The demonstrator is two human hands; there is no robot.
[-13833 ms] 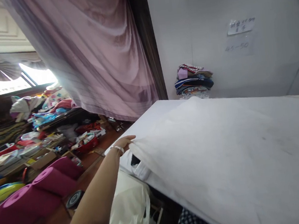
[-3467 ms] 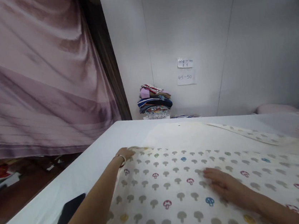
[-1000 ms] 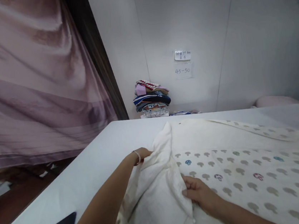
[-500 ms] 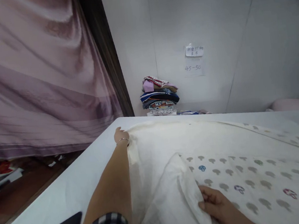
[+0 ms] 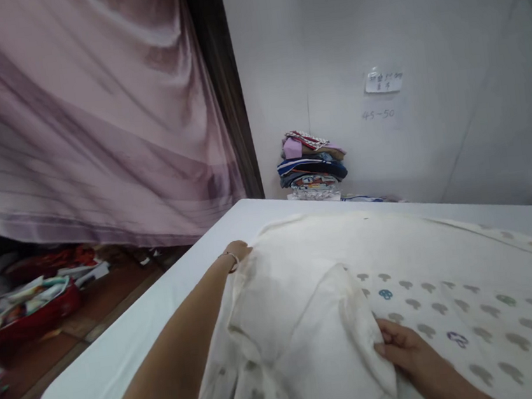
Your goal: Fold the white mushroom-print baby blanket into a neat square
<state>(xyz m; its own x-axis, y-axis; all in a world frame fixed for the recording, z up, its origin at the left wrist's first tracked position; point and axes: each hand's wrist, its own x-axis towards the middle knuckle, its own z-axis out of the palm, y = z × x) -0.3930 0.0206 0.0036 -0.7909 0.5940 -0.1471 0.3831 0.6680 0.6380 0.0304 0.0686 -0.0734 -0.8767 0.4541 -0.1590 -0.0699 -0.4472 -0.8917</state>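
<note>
A cream cloth [image 5: 426, 258] printed with small mushrooms lies spread over the white table [image 5: 133, 343]. Its left part is folded back, plain side up. My left hand [image 5: 238, 251], with a bracelet at the wrist, reaches out to the far left edge of the cloth and its fingers close on that edge. My right hand [image 5: 400, 344] rests low on the cloth, fingers pinched on a raised fold of fabric.
A stack of folded clothes [image 5: 312, 163] sits against the white wall beyond the table. A mauve curtain [image 5: 93, 116] hangs at left. Clutter, with a red bin [image 5: 33, 309], lies on the wooden floor at left. Two paper notes [image 5: 382, 81] are stuck on the wall.
The cloth's left part has been turned over onto itself. My left hand drew back slightly from the far corner along the edge; my right hand still holds the fold. The view swung left.
</note>
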